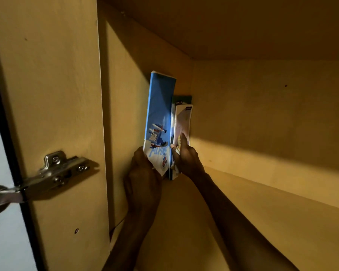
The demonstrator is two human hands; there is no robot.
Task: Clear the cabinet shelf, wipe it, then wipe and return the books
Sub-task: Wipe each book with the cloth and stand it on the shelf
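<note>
A blue book with a skier picture stands upright at the left end of the wooden shelf, tilted a little off the cabinet's side wall. My left hand grips its lower front corner. Right of it stand thinner books, the outermost pale pink. My right hand presses against that pale book, holding a light cloth between fingers and cover. A dark green book shows behind them.
The cabinet's left side wall is right beside the books. A metal hinge and the open door panel lie at the left. The shelf's bare wood stretches to the right, under the upper board.
</note>
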